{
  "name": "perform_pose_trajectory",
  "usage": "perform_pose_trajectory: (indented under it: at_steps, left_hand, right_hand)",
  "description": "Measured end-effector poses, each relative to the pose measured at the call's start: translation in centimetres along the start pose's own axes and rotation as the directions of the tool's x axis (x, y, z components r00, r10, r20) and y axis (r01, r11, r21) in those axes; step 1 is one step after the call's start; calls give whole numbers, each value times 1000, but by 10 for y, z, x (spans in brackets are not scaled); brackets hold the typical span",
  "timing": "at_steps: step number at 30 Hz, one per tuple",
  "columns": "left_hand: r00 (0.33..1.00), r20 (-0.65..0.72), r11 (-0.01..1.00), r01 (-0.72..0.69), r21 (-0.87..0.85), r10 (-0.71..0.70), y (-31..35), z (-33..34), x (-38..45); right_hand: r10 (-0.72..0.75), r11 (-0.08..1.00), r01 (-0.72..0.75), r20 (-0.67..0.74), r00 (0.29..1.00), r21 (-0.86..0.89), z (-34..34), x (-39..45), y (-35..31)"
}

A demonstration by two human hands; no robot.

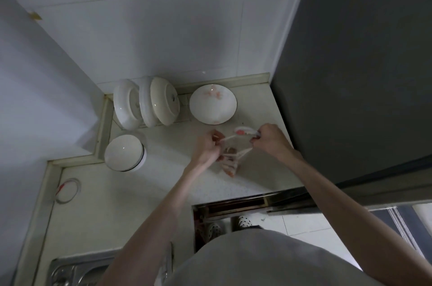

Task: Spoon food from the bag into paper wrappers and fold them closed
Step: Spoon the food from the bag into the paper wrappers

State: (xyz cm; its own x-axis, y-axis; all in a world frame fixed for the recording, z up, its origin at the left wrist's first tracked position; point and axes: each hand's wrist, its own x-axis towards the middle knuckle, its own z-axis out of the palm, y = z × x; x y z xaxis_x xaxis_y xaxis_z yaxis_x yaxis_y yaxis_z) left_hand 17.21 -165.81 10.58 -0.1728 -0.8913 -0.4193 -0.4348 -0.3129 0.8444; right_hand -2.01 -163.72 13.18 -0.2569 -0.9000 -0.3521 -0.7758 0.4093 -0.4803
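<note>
Both hands pulling the bag open on the counter (163, 182)

L hand (207, 147) and R hand (268, 138) each have a clenched grip on the bag (230, 159), which sits btwn them w/ reddish food inside; R also seems to hold a spoon (244, 132). Risk: pulling too hard could tear the thin plastic or tip food out. No wrappers in view; 1 stained bowl (212, 103) nearby.

Dim, soft focus — edges bent, hands blurred.

Dim kitchen: white tiled wall (163, 35), speckled counter (131, 192), sink (77, 269).
</note>
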Motion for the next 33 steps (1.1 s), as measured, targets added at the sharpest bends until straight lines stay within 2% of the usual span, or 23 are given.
perform_pose_trajectory:
  at_steps: [2,7,11,14,17,19,21,24,28,30,33]
  left_hand:
    - [999,-40,999,-24,-31,23,-3,0,-1]
    - [999,7,999,40,35,-40,-21,8,-6]
    - [1000,25,997,13,-75,-12,-22,5,-16]
    - [999,-1,982,32,-188,-33,-38,-10,-29]
    - [995,-86,956,32,-292,-59,-66,-26,-46]
    - [984,-135,929,61,-364,-117,-82,-35,-63]
    - [964,-184,891,94,-444,-193,-97,-43,-86]
    - [906,-302,845,100,-526,-295,-118,-52,-125]
    - [765,-464,761,52,-647,-446,-142,-43,-192]
    - [696,-504,728,39,-684,-511,-155,-27,-231]
    - [588,-520,665,42,-746,-620,-174,9,-286]
  right_hand:
    - [12,999,-10,-54,998,40,1,4,-3]
    - [57,997,-51,84,995,-62,14,6,1]
    - [48,997,-50,-35,998,-61,11,-3,-4]
    - [-51,988,37,-93,994,-150,2,-13,-11]
    - [-181,981,174,-82,980,-82,-2,-31,-25]
    - [-253,967,253,-2,967,-10,2,-47,-39]
    - [-310,950,313,137,941,-1,15,-59,-51]
    - [-399,899,432,277,874,-67,42,-68,-59]
    - [-474,798,573,394,788,-187,76,-76,-60]
    - [-459,810,574,476,750,-124,93,-84,-53]
    - [-373,822,554,613,696,-129,121,-95,-27]
